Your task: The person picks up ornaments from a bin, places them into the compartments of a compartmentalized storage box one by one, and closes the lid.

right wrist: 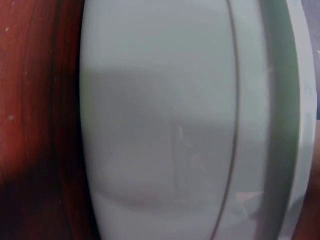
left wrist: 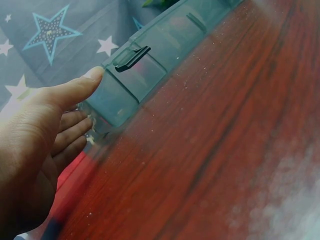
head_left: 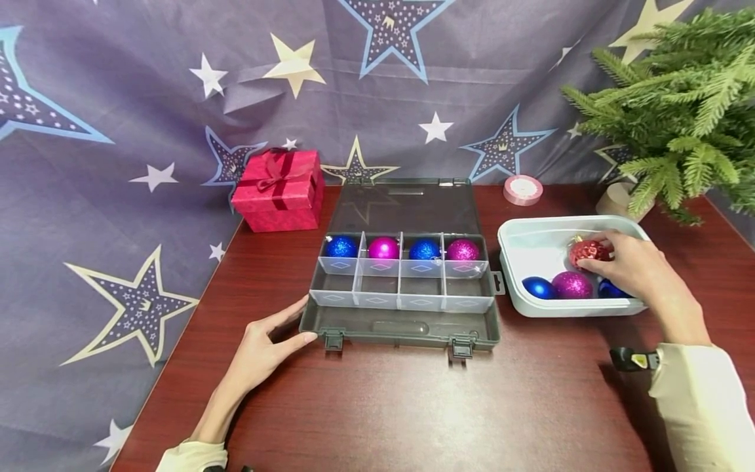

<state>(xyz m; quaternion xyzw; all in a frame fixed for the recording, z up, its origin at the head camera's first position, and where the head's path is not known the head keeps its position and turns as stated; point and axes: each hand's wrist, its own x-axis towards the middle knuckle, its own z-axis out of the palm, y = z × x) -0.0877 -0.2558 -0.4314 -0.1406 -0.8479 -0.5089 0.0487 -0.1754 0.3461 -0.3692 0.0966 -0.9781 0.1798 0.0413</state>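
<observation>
In the head view, a grey see-through divided case lies with its lid raised. Its back row holds two blue baubles and two pink baubles, one per compartment. My left hand touches the case's front left corner, its thumb at the front wall and its fingers along the side. On the right, my right hand pinches a red glitter bauble inside a white bin. Below it in the bin lie a blue bauble, a magenta bauble and another blue bauble, partly hidden.
A red gift box stands at the back left. A pink ribbon roll lies behind the bin. Green artificial branches spread over the back right, above a pale base. The bin's white wall fills most of the right wrist view.
</observation>
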